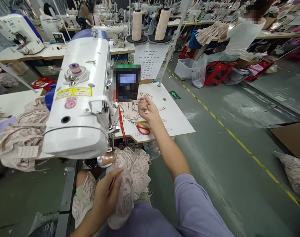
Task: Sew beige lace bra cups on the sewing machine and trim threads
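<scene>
My left hand (pixel 107 192) is closed on a beige lace garment (pixel 124 197), which lies bunched over my lap below the machine head. More of the lace spreads up toward the machine's narrow arm. My right hand (pixel 146 108) is curled shut over the white table (pixel 174 115), and a small pale piece like a fabric strip shows at its fingers. Under and beside it lies a pile of beige fabric strips (pixel 130 110). Scissors with red and orange handles (pixel 143 129) rest just in front of that hand. The white sewing machine (pixel 78 89) stands to the left.
Two thread cones (pixel 137 26) stand behind a paper sheet (pixel 150 62) and a small display (pixel 127 80). Beige garments (pixel 24 131) are heaped on the left table. At right are a yellow floor line (pixel 221 123), a cardboard box (pixel 291 138) and a seated person (pixel 243 36).
</scene>
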`<state>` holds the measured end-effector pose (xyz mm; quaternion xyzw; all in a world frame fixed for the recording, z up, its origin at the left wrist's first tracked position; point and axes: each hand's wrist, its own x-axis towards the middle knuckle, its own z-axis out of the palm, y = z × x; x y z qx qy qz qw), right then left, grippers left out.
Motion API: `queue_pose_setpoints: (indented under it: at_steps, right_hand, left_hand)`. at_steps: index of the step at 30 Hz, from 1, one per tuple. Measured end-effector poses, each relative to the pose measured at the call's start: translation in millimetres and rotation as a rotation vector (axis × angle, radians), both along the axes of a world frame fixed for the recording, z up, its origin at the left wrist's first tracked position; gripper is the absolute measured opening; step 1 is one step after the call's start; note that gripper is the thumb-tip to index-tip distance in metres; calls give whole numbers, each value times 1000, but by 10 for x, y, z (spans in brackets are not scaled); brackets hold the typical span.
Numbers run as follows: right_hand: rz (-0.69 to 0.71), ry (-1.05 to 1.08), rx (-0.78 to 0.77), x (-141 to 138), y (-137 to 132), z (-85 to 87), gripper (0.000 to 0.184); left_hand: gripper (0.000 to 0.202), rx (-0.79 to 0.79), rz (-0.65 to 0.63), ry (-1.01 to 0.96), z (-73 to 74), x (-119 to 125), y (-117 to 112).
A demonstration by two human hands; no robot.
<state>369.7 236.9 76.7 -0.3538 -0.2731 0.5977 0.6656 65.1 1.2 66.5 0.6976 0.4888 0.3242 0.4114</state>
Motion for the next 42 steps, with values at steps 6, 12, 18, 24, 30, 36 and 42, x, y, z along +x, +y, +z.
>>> queue_pose_setpoints:
  at_steps: [6, 12, 18, 24, 30, 36, 42]
  right_hand:
    - [116, 219, 19, -872, -1203, 143, 16]
    - [238, 208, -72, -1569, -2236, -268, 17]
    - [322, -7, -219, -1431, -2406, -565, 34]
    - [131, -366, -261, -1073, -2211, -577, 37]
    - [176, -432, -223, -1079, -1871, -443, 34]
    - [296, -551, -139, -1192, -1687, -431, 25]
    - [320, -627, -89, -1252, -1564, -422, 16]
  left_hand:
    - [31, -39, -3, 44, 155, -60, 44]
    - [33, -110, -153, 106, 51, -116, -29]
    - [42, -193, -124, 29, -34, -49, -31]
    - [29, -31, -226, -16, -1, 18, 82]
    - [36, 340, 37, 352, -132, -232, 307]
    - [38, 288, 56, 647, 12, -288, 331]
    - [42, 219, -106, 569, 56, -454, 432]
